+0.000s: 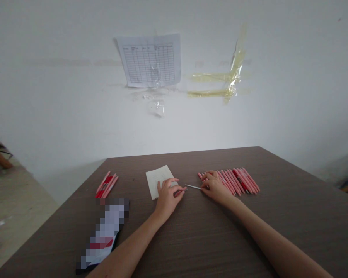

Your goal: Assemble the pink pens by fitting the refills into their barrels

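My left hand (168,197) is closed, thumb and fingers pinching a short pink-red pen part (180,191) over the edge of a sheet of cream paper (156,178). My right hand (216,187) has its fingertips closed on a thin whitish pen refill (193,187), whose narrow end points left toward the pen part; a small gap separates the two. Just beyond and right of that hand lies a row of several pink pens (229,180), with a darker red one (240,180) among them. The right fingers partly cover the row's left end.
At the table's left, a small group of pink and red pens (106,185) lies above a blurred flat packet (107,231). A white wall stands behind the brown table (191,247), bearing a taped printed sheet (149,61) and yellowish tape strips (230,83).
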`<state>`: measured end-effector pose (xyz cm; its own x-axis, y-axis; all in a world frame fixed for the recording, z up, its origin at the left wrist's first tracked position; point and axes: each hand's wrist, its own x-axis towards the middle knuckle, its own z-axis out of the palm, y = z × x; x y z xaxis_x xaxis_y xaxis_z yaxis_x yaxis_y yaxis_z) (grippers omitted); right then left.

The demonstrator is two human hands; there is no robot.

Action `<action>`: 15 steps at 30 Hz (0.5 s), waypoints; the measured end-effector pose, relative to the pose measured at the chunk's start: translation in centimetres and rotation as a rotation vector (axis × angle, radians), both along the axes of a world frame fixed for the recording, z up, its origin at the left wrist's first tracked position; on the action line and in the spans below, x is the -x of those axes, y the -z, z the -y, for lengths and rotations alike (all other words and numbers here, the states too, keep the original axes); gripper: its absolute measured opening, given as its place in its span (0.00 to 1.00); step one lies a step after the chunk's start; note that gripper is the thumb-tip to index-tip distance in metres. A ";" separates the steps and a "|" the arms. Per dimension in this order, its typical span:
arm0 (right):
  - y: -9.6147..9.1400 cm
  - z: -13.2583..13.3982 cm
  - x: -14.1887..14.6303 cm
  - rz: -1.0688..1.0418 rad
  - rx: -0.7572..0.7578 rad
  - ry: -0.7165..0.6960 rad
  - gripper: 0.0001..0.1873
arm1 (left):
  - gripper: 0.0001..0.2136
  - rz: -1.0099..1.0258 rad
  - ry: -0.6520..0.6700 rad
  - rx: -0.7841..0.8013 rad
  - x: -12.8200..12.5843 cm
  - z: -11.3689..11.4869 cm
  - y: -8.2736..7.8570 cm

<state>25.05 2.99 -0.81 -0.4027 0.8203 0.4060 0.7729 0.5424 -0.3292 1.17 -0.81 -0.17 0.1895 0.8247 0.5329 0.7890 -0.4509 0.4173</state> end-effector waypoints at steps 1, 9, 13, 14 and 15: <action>0.1 0.0 0.0 -0.003 -0.003 0.001 0.06 | 0.03 0.002 0.000 -0.001 0.0 0.0 0.0; 0.3 -0.4 -0.2 -0.043 -0.012 0.010 0.06 | 0.03 0.016 -0.027 0.027 -0.2 0.4 -0.7; 0.4 -0.6 -0.5 -0.077 -0.022 -0.004 0.05 | 0.03 0.024 -0.029 0.022 -0.2 0.4 -0.7; 0.5 -0.6 -0.6 -0.086 -0.026 -0.013 0.04 | 0.04 0.027 -0.033 0.021 -0.2 0.3 -0.6; 0.5 -0.7 -0.6 -0.094 -0.031 -0.023 0.04 | 0.04 0.032 -0.040 0.021 -0.2 0.3 -0.6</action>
